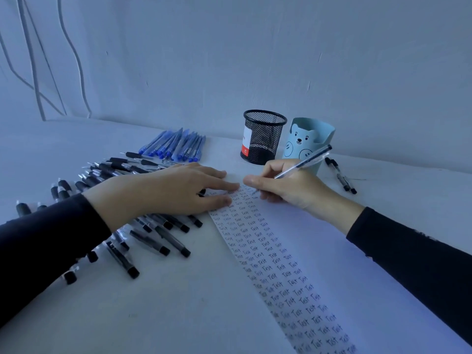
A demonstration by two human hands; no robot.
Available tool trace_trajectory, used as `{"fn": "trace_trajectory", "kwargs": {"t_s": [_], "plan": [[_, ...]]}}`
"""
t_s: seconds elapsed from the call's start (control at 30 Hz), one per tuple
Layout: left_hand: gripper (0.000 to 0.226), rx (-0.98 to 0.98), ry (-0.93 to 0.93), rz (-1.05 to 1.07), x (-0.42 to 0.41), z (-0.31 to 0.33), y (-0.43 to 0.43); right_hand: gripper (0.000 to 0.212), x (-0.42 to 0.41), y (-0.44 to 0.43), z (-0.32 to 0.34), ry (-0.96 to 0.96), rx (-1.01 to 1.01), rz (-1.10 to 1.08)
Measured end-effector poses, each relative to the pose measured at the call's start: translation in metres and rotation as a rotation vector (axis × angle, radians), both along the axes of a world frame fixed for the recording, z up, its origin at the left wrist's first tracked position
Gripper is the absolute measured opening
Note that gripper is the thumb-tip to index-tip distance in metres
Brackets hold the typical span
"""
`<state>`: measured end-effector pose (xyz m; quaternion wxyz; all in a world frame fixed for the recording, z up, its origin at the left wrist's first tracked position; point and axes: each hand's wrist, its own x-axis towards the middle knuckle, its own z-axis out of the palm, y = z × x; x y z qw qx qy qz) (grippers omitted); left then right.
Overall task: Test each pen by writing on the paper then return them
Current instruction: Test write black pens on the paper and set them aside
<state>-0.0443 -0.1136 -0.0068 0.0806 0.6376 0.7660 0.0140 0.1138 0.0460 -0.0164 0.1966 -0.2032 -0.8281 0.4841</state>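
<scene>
A white paper (319, 251) lies on the table, its left strip filled with rows of the handwritten word "Test". My right hand (288, 187) grips a clear pen (304, 162) with a dark cap end, its tip down on the paper's top rows. My left hand (173, 190) lies flat, fingers spread, pressing the paper's top left corner. Under and left of that hand is a heap of black pens (143, 236). A row of blue pens (176, 146) lies farther back.
A black mesh pen cup (263, 136) and a light blue bear-faced cup (306, 141) stand behind the paper near the wall. Two black pens (342, 175) lie to the right of the cups. White cables hang on the wall at upper left.
</scene>
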Motion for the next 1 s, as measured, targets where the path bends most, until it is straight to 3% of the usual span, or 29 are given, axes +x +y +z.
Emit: {"fn": "trace_trajectory", "kwargs": {"t_s": [0.07,0.17,0.47,1.0], "plan": [[0.058,-0.006,0.001,0.002,0.0002,0.0003,0.0001,0.039,-0.0037,-0.0021,-0.0043,0.024,0.015,-0.082],[0.058,0.0,0.0,0.001,-0.0008,-0.0006,0.0006,0.038,-0.0057,-0.0039,-0.0057,0.027,0.04,-0.145],[0.059,-0.001,0.01,0.004,-0.0016,-0.0011,0.002,0.048,-0.0064,-0.0041,-0.0093,0.058,0.023,-0.118],[0.061,-0.018,0.008,0.01,0.0022,0.002,0.0012,0.039,-0.0046,-0.0062,-0.0064,0.058,0.017,-0.122]]}}
